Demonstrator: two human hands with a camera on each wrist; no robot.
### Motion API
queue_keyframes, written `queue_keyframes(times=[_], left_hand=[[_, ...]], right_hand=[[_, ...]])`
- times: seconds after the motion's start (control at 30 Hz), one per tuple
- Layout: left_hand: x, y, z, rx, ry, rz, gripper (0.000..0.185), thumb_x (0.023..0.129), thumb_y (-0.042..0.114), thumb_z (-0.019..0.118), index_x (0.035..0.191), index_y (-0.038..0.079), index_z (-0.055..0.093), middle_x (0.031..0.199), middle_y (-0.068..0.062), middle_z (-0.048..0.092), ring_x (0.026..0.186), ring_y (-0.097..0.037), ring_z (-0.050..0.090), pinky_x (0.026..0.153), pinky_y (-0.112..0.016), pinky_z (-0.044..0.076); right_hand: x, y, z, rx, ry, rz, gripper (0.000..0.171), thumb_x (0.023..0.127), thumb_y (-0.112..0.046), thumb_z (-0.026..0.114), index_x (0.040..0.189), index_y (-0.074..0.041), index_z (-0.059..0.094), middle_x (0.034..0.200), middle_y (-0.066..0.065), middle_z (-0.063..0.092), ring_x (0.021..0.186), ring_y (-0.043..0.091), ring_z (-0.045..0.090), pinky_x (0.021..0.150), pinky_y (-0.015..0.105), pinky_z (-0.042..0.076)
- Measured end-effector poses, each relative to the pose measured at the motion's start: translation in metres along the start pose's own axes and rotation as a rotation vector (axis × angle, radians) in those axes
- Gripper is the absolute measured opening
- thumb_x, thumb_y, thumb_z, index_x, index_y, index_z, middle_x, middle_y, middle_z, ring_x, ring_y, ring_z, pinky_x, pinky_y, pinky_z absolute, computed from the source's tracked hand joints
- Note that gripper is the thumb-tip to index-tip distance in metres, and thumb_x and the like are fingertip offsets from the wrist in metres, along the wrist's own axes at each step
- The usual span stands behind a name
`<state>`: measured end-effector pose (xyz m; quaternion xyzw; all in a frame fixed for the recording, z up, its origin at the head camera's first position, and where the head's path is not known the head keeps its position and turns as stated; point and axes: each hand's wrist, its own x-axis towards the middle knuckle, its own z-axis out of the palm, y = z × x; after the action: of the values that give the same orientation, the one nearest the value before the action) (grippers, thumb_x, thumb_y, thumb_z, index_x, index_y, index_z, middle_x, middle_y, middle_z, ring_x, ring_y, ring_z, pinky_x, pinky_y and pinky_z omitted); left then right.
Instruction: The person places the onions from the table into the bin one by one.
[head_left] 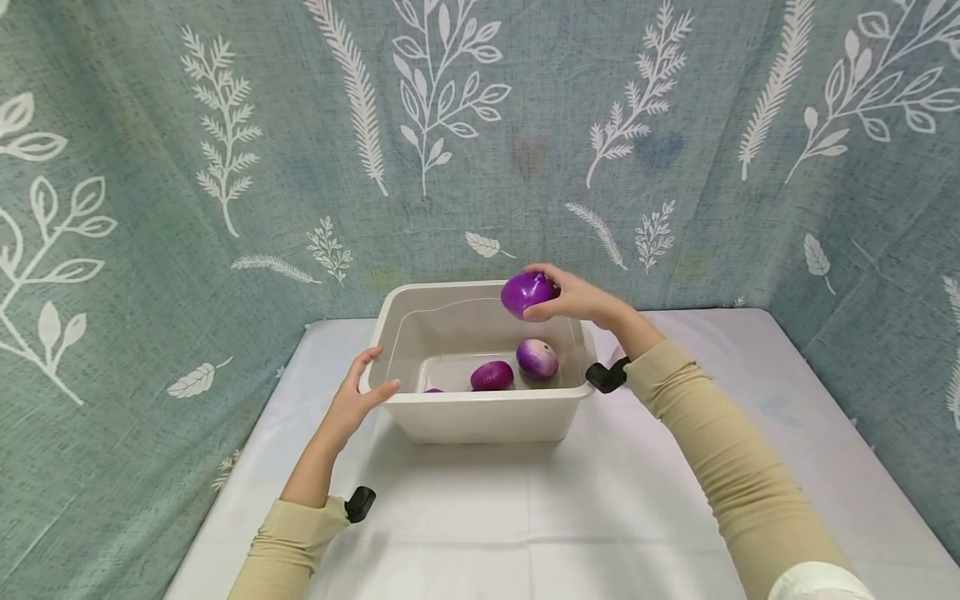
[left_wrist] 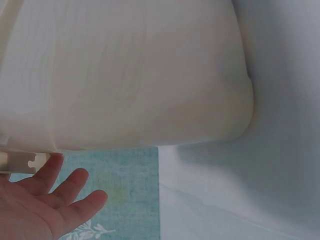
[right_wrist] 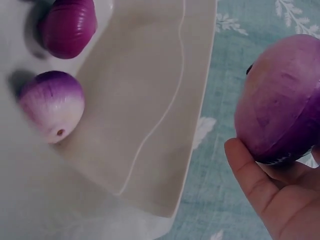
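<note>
In the head view, my right hand (head_left: pixel 564 293) holds a glossy purple onion (head_left: pixel 527 295) above the back right of a whitish plastic bin (head_left: pixel 480 417). The right wrist view shows the onion's paler pink side (right_wrist: pixel 280 95), with fingers (right_wrist: pixel 250 175) against its lower part. My left hand (head_left: pixel 356 395) rests at the bin's front left corner, thumb over the rim. Seen from the left wrist, its fingers (left_wrist: pixel 75 185) are spread, one touching beneath the rim. Inside the bin lie a purple-and-white onion (head_left: pixel 537 358) and a dark magenta onion (head_left: pixel 492 376).
A sliver of another purple thing (head_left: pixel 433 390) shows behind the bin's front rim, mostly hidden. The bin stands on a white-covered table (head_left: pixel 465 517). A blue-green curtain (head_left: pixel 285 150) with white leaf prints hangs close behind and along both sides.
</note>
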<state>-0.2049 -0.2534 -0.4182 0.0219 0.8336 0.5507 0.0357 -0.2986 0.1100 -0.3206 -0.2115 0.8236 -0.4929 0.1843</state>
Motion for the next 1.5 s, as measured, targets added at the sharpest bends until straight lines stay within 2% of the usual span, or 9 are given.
queue_keyframes(times=[0.5, 0.83, 1.1, 1.3, 1.5], left_hand=[[-0.001, -0.001, 0.001, 0.009, 0.011, 0.024, 0.072, 0.086, 0.029, 0.061, 0.145, 0.017, 0.02, 0.152, -0.011, 0.008, 0.139, -0.034, 0.004, 0.103, -0.063, 0.014], [0.0, -0.002, 0.001, 0.015, 0.014, 0.024, 0.071, 0.086, 0.029, 0.061, 0.144, 0.017, 0.021, 0.152, -0.012, 0.008, 0.139, -0.034, 0.004, 0.103, -0.064, 0.013], [-0.001, -0.004, 0.0, 0.004, 0.004, 0.055, 0.071, 0.086, 0.028, 0.061, 0.144, 0.016, 0.021, 0.152, -0.01, 0.008, 0.139, -0.034, 0.002, 0.102, -0.065, 0.013], [0.0, -0.005, 0.0, 0.001, 0.005, 0.049, 0.071, 0.086, 0.028, 0.061, 0.144, 0.016, 0.021, 0.152, -0.01, 0.008, 0.139, -0.033, 0.002, 0.103, -0.064, 0.013], [0.0, -0.005, 0.001, 0.003, 0.008, 0.053, 0.071, 0.086, 0.028, 0.061, 0.144, 0.016, 0.022, 0.152, -0.01, 0.009, 0.139, -0.033, 0.003, 0.103, -0.064, 0.014]], right_hand=[[0.0, -0.001, 0.002, -0.013, -0.034, 0.006, 0.078, 0.077, -0.019, 0.071, 0.142, -0.022, 0.028, 0.141, 0.012, 0.03, 0.122, 0.033, 0.039, 0.099, 0.047, 0.036], [-0.007, -0.002, -0.004, -0.053, -0.032, -0.007, 0.074, 0.081, -0.022, 0.068, 0.143, -0.02, 0.028, 0.149, 0.008, 0.023, 0.134, 0.033, 0.024, 0.104, 0.054, 0.024], [-0.019, 0.005, -0.022, -0.055, -0.007, -0.029, 0.073, 0.083, -0.023, 0.066, 0.144, -0.016, 0.026, 0.15, 0.008, 0.021, 0.134, 0.035, 0.022, 0.103, 0.056, 0.024], [-0.033, 0.02, -0.041, -0.051, 0.058, 0.008, 0.073, 0.084, -0.025, 0.066, 0.144, -0.017, 0.025, 0.15, 0.01, 0.022, 0.134, 0.036, 0.023, 0.101, 0.056, 0.028], [-0.051, 0.041, -0.059, -0.063, 0.131, 0.031, 0.074, 0.084, -0.026, 0.066, 0.145, -0.014, 0.023, 0.149, 0.015, 0.022, 0.133, 0.038, 0.024, 0.101, 0.058, 0.027]])
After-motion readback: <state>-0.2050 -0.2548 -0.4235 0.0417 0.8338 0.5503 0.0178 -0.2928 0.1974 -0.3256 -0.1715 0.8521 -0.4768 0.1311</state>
